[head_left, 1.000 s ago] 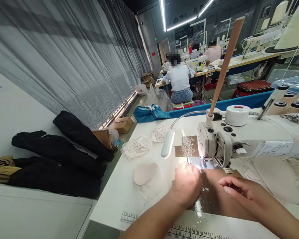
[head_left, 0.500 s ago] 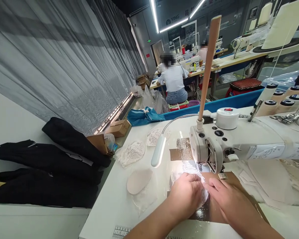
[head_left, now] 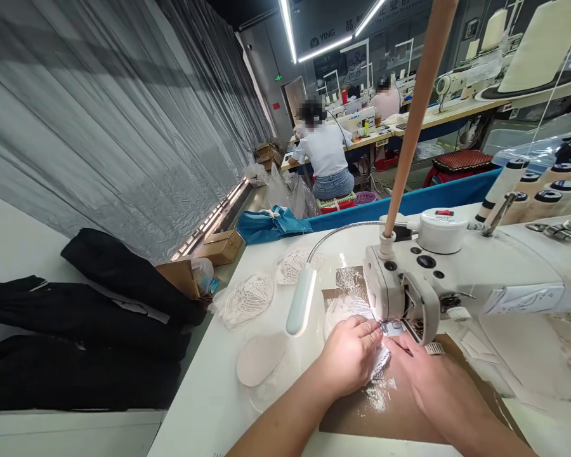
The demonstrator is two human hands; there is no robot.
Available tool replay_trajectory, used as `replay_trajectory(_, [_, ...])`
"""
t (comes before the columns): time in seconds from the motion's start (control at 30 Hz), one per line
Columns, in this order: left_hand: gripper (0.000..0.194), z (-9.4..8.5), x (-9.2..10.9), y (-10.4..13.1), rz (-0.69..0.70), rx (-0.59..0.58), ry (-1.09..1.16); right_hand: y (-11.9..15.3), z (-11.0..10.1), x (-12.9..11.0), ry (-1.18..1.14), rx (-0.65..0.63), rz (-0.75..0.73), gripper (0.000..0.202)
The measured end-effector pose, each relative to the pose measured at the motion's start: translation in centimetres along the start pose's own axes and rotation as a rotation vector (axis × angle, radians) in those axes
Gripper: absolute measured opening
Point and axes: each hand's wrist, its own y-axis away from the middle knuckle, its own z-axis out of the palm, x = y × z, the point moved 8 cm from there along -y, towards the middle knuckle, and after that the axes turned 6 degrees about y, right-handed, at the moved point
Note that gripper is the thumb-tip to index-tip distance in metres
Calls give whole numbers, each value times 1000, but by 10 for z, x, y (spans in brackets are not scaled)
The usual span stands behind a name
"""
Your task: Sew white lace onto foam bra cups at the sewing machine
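Observation:
A piece of white lace fabric (head_left: 346, 308) lies on the brown taped plate (head_left: 356, 416), below the head of a white sewing machine (head_left: 385, 279). My left hand (head_left: 353, 355) is closed over the lace, its fingers together and pressing close to the needle area. Just right of it, my right hand (head_left: 421, 368) has its thumb and fingertips at the edge of the same lace. Its lower fingers are hidden, so its grip there does not show fully. A small lamp (head_left: 301, 301) on a bendable neck lights the spot.
Lace pieces (head_left: 247, 298) and a beige oval cup pad (head_left: 261, 360) lie on the left tabletop. Pale fabric pieces (head_left: 518, 349) lie right of the plate. Thread cones (head_left: 547, 206) stand behind the machine. A person in white (head_left: 326, 152) sits at another machine further back.
Both hands have shifted slightly, with the lace now nearer the needle area and more of it showing beyond my left hand. The whole view has turned a little.

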Motion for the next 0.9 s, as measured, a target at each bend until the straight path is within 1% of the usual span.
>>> replay_trajectory(0.13, [29, 0, -1, 1, 7, 1, -1, 4, 5, 0, -9, -9, -10, 64])
replay_trajectory(0.27, [31, -1, -4, 0, -45, 1, -2, 7, 8, -1, -32, -4, -29, 65])
replay_trajectory(0.4, [33, -3, -10, 1, -137, 24, -39, 12, 13, 0, -103, -17, -73, 62])
replay_trajectory(0.5, [32, -2, -13, 5, -220, 21, -95, 16, 17, 1, -162, -18, -110, 58])
replay_trajectory(0.6, [36, -3, -17, 7, -312, 7, -139, 18, 17, 2, -177, 16, -110, 54])
replay_trajectory(0.7, [39, -9, -19, 11, -373, -8, -110, 20, 14, 2, -227, 65, -129, 46])
replay_trajectory(0.77, [37, -10, -13, 14, -342, -78, -23, 22, 10, 4, -274, 115, -153, 41])
replay_trajectory(0.8, [35, -8, -5, 17, -289, -141, 43, 22, 9, 6, -299, 130, -159, 39])
replay_trajectory(0.87, [31, -4, 18, 26, -126, -281, 203, 24, 8, 10, -343, 134, -165, 36])
replay_trajectory(0.9, [30, -5, 31, 31, -44, -318, 276, 24, 8, 12, -358, 124, -166, 36])
